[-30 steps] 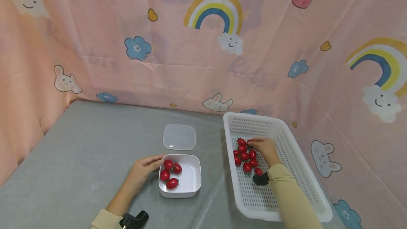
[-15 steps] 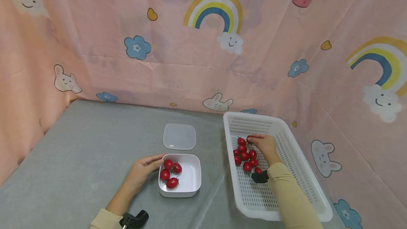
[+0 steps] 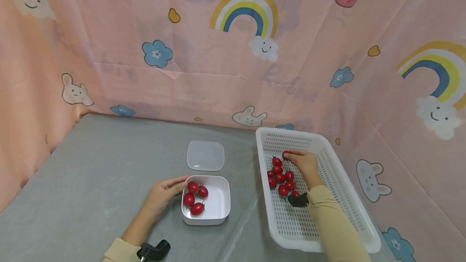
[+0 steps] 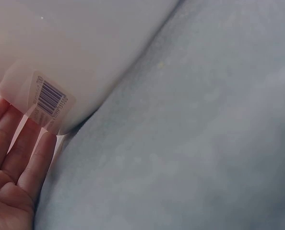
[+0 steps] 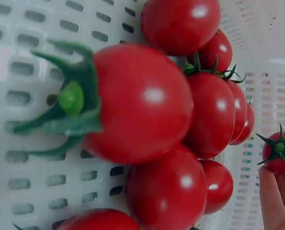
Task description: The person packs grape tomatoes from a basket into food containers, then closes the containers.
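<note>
In the head view my right hand [image 3: 306, 167] pinches a cherry tomato [image 3: 285, 155] over the far part of the white perforated basket [image 3: 313, 233]. The right wrist view shows that cherry tomato [image 5: 273, 160] with its green calyx at the fingertips. Several other cherry tomatoes [image 3: 280, 178] lie clustered on the basket floor, left of the hand. My left hand [image 3: 165, 193] holds the left wall of a small white box [image 3: 218, 197], thumb at the rim and fingers along the outside. Several cherry tomatoes [image 3: 197, 208] sit in the box's left half. A barcode label [image 4: 51, 98] shows on the box.
A translucent lid [image 3: 205, 156] lies flat on the grey tabletop [image 3: 109, 173], just behind the box. A pink patterned curtain [image 3: 204, 84] hangs along the back and sides. Black wrist devices [image 3: 154, 250] are on both arms.
The right hand has shifted slightly toward the basket's far end, and the pinched cherry tomato has moved with it, away from the cluster. The left hand and box stay in place.
</note>
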### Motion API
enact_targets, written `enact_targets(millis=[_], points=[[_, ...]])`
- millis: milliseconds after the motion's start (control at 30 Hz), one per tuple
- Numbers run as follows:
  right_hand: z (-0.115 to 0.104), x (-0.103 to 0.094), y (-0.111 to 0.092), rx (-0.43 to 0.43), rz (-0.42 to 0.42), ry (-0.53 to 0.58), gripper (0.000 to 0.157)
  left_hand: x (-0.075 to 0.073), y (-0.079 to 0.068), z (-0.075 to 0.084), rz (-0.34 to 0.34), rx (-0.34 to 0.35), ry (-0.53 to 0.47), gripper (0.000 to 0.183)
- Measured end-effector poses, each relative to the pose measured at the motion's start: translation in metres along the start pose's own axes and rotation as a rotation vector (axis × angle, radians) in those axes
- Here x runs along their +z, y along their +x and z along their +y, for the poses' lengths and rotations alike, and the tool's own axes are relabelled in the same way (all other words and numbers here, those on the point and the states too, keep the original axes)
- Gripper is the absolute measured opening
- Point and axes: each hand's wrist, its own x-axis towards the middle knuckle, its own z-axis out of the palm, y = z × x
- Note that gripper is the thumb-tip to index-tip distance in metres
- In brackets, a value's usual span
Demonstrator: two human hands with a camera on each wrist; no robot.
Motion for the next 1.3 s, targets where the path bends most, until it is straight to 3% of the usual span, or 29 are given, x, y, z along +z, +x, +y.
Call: enact_targets(millis=[300, 633, 1300], points=[[-0.007, 0.000, -0.004, -0.011, -0.032, 0.014, 0.052, 0.000, 0.000, -0.002, 0.009, 0.009, 0.011, 0.036], [-0.027, -0.001, -0.016, -0.072, -0.010, 0.064, 0.053, 0.001, 0.001, -0.002, 0.018, -0.014, 0.008, 0.036], [-0.070, 0.009, -0.057, -0.132, -0.083, 0.182, 0.053, 0.001, 0.001, -0.001, 0.014, -0.020, 0.024, 0.036]])
